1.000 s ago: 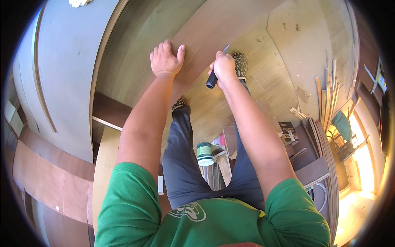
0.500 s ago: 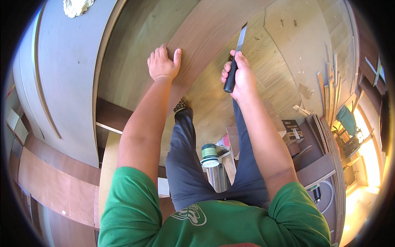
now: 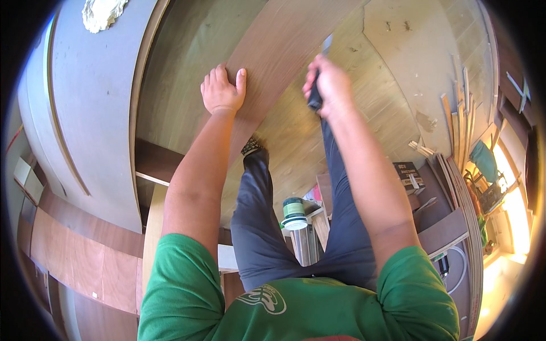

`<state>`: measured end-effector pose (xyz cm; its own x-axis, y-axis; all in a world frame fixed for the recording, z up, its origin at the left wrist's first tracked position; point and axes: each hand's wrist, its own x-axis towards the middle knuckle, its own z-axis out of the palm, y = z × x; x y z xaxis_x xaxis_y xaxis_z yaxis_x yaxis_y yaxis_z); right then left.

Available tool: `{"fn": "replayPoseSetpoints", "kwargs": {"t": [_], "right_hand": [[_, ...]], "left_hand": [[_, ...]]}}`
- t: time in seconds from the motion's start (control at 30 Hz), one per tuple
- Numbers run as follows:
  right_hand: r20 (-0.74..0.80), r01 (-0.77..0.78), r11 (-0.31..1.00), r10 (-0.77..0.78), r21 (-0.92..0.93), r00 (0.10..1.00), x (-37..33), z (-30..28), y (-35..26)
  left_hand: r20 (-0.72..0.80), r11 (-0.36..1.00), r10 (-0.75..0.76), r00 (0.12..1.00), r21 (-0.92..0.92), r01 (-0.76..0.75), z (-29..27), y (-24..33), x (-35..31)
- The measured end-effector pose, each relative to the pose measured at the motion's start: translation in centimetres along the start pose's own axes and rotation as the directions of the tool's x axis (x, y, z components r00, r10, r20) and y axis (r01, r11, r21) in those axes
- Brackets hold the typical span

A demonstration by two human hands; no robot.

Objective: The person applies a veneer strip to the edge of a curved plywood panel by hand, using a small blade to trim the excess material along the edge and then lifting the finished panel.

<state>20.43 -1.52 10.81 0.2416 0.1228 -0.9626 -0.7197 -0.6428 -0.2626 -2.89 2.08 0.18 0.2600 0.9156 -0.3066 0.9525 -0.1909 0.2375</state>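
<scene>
A long wood-grained board (image 3: 273, 62) slants from the top of the view down between my arms. My left hand (image 3: 223, 90) rests at its left edge, thumb spread and fingers stretched out, holding nothing. My right hand (image 3: 333, 85), blurred by motion, is wrapped round the black handle of a flat-bladed metal tool (image 3: 314, 98). Its narrow steel blade points away from me, close by the board's right edge; whether it touches the edge I cannot tell. Part of the handle is hidden by my fingers.
A large grey panel (image 3: 102, 102) stands at the left with a crumpled white cloth (image 3: 102, 12) on it. Wood strips (image 3: 460, 125) lean at the right. Near my legs are a green-and-white container (image 3: 294, 213), a dark printed box (image 3: 408, 175) and stacked boards (image 3: 473, 244).
My right hand and the tool have shifted left and slightly farther away, closer to the board's edge. My left hand has stayed on the board.
</scene>
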Motion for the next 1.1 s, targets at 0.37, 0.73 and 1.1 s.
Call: {"fn": "replayPoseSetpoints", "kwargs": {"t": [0.37,0.73,1.1], "right_hand": [[0.035,-0.083,0.995,0.085,-0.052,0.996,-0.6,0.5,2.7],[-0.031,0.122,0.989,-0.125,-0.084,0.992,2.3,-0.6,-4.4],[-0.015,0.238,0.968,-0.240,-0.078,0.971,5.4,-2.6,-11.1]], "left_hand": [[-0.031,1.000,0.020,0.999,-0.012,-0.021,0.2,-0.1,0.1],[-0.031,1.000,0.030,0.999,-0.004,-0.030,0.3,0.2,0.3],[0.008,1.000,0.003,1.000,-0.017,-0.003,0.1,-0.1,0.2]]}}
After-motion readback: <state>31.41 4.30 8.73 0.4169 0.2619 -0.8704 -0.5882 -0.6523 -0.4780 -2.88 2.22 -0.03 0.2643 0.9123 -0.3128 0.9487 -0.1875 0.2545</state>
